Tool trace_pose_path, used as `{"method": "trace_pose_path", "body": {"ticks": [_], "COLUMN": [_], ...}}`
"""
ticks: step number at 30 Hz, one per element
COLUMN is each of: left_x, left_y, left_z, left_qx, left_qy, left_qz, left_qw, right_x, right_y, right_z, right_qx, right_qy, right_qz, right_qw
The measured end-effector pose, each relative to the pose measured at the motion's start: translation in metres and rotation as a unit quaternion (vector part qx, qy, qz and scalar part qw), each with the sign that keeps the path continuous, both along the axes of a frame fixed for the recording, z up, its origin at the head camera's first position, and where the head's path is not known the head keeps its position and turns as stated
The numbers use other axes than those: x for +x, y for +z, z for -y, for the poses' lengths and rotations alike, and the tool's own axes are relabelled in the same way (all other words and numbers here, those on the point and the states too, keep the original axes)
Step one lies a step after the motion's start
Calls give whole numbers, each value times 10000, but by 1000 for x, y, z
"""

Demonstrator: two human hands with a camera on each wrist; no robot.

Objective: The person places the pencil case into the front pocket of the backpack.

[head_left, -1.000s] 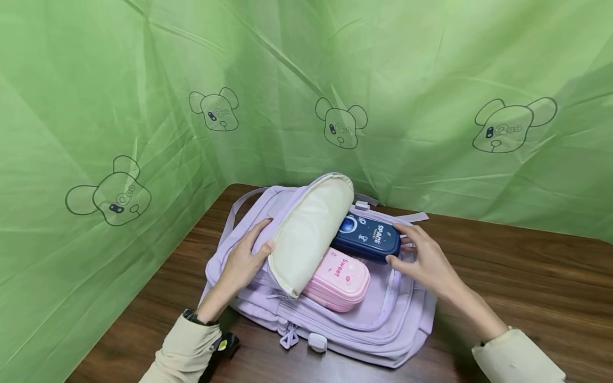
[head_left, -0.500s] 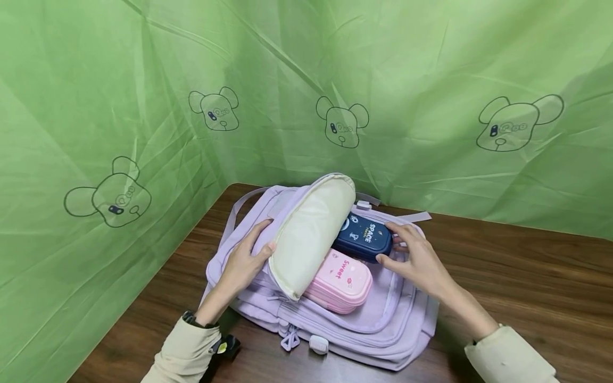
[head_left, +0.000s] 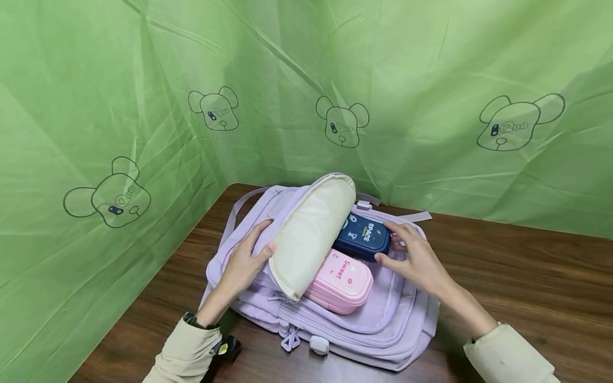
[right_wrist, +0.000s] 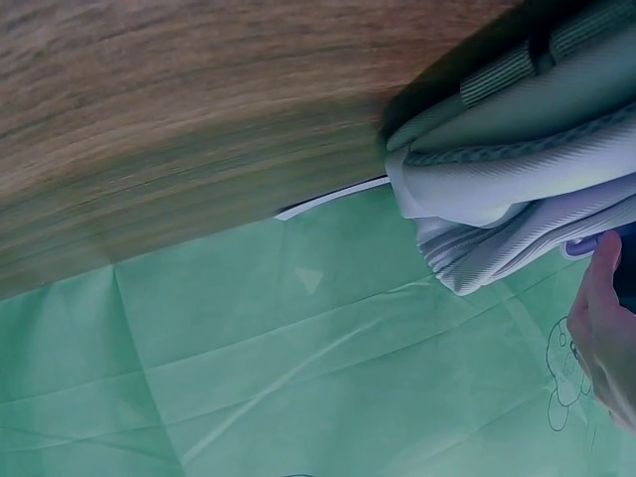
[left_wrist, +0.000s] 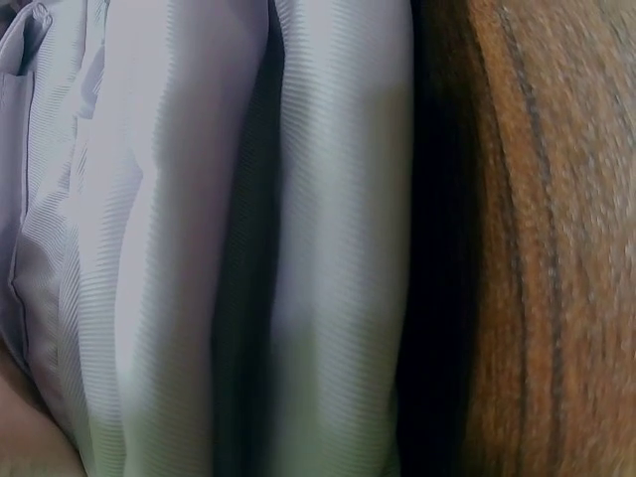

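A lilac backpack (head_left: 407,324) lies on the table with its front pocket flap (head_left: 313,234) folded up, cream lining showing. My left hand (head_left: 246,260) holds the flap at its left side, thumb at the edge. Beneath the flap, a navy pencil case (head_left: 366,236) printed "SPACE" sticks out, its far end hidden. Fingers and thumb of my right hand (head_left: 416,258) grip its right end. Beside it, a pink pencil case (head_left: 342,282) printed "Sweet" also lies partly under the flap. In the right wrist view, part of my right hand (right_wrist: 606,343) shows at the frame's edge.
The backpack rests on a brown wooden table (head_left: 517,266). Green cloth (head_left: 412,64) with bear-face drawings rises behind and to the left. A zipper pull (head_left: 289,339) and a pale buckle (head_left: 319,344) lie at the bag's near side; a strap (head_left: 414,217) extends at the far right.
My right hand has moved left with the navy pencil case, which now sits deeper under the flap. The left hand and the pink case have barely shifted.
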State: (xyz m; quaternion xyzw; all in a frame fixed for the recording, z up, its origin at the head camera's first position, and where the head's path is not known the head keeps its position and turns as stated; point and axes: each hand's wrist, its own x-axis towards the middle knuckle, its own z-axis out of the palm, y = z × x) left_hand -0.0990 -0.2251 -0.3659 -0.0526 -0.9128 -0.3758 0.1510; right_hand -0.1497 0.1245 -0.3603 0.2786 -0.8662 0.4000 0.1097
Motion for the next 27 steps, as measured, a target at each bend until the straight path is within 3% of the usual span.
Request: {"method": "trace_pose_path", "body": {"ticks": [17, 27], "left_x": [-1, 2], "left_y": [-2, 1], "left_z": [1, 1], "left_qx": [42, 169], "left_qy": [-20, -21], "left_qz": [57, 212], "left_qw": [10000, 9996], "right_x": [-4, -5], "right_y": [-2, 2], "right_z": [4, 10], "right_qx": [111, 45], "right_qy": [-23, 105], "right_qz": [-167, 65], "right_qw": [9998, 9999]}}
